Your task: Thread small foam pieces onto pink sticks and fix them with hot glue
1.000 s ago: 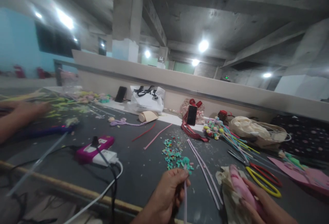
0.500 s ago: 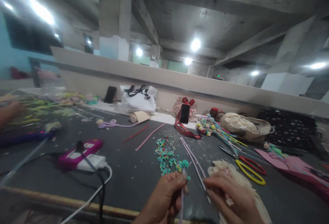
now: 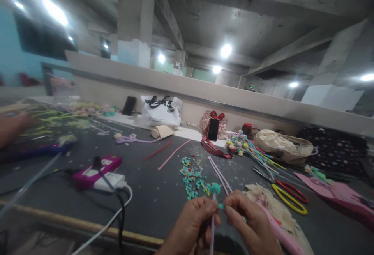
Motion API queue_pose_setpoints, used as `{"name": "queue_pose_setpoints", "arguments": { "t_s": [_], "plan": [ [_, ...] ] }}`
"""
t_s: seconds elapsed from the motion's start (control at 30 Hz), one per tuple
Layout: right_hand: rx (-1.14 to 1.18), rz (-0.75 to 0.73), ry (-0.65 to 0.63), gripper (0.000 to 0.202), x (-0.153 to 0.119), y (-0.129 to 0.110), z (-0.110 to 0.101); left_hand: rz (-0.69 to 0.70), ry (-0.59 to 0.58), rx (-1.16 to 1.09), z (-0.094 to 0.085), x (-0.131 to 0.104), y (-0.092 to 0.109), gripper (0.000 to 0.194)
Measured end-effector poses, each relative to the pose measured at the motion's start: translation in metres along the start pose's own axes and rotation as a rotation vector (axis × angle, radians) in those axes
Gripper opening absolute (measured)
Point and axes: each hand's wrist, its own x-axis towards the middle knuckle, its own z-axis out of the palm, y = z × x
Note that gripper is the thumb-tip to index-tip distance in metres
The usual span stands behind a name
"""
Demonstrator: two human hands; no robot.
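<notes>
My left hand [image 3: 189, 225] is closed around a thin pale pink stick [image 3: 212, 229] held upright, with a teal fuzzy ball [image 3: 215, 188] at its top. My right hand [image 3: 251, 224] pinches a small teal bead [image 3: 221, 206] against the stick just below the ball. Both hands meet at the bottom centre over the dark table [image 3: 154, 192]. A scatter of teal beads [image 3: 191, 175] lies right behind the hands. A pink glue gun [image 3: 280, 235] rests on a cream cloth [image 3: 277, 208] beside my right hand.
A magenta and white power strip [image 3: 97, 173] with cables sits at the left. Yellow and red scissors [image 3: 289, 198] lie at the right, near a bunch of finished flower sticks [image 3: 248, 147]. Another person's hand [image 3: 11, 126] works at the far left. Bags and phones line the back ledge.
My right hand left the glue gun on the cloth and came over to the stick, now pinching a teal bead against it. The view swung slightly left and back.
</notes>
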Motion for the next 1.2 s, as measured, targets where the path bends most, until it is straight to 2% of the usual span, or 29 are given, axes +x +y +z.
{"name": "queue_pose_setpoints", "arguments": {
  "t_s": [0.13, 0.27, 0.43, 0.53, 0.73, 0.9, 1.2],
  "plan": [
    [0.255, 0.195, -0.02, 0.02, -0.001, 0.004, -0.002, 0.022, 0.059, 0.025, -0.004, 0.003, -0.003, 0.038],
    [0.324, 0.23, -0.025, 0.021, -0.001, 0.008, -0.002, 0.016, 0.052, 0.024, -0.008, 0.007, -0.008, 0.036],
    [0.156, 0.095, 0.012, 0.018, 0.0, 0.01, -0.011, -0.028, 0.118, 0.074, -0.005, 0.009, -0.008, 0.027],
    [-0.004, 0.023, 0.021, 0.013, 0.001, 0.006, -0.023, -0.056, 0.109, 0.14, -0.002, 0.007, -0.005, 0.021],
    [-0.16, -0.124, -0.191, 0.012, 0.011, -0.008, -0.043, -0.121, 0.078, 0.243, 0.001, -0.002, 0.001, 0.012],
    [-0.268, -0.192, -0.314, 0.015, 0.02, -0.012, -0.045, -0.107, 0.048, 0.282, 0.002, -0.003, 0.001, 0.011],
    [-0.415, -0.292, -0.342, 0.019, 0.023, -0.012, -0.039, -0.088, 0.037, 0.277, 0.003, -0.005, 0.0, 0.011]
  ]
}}
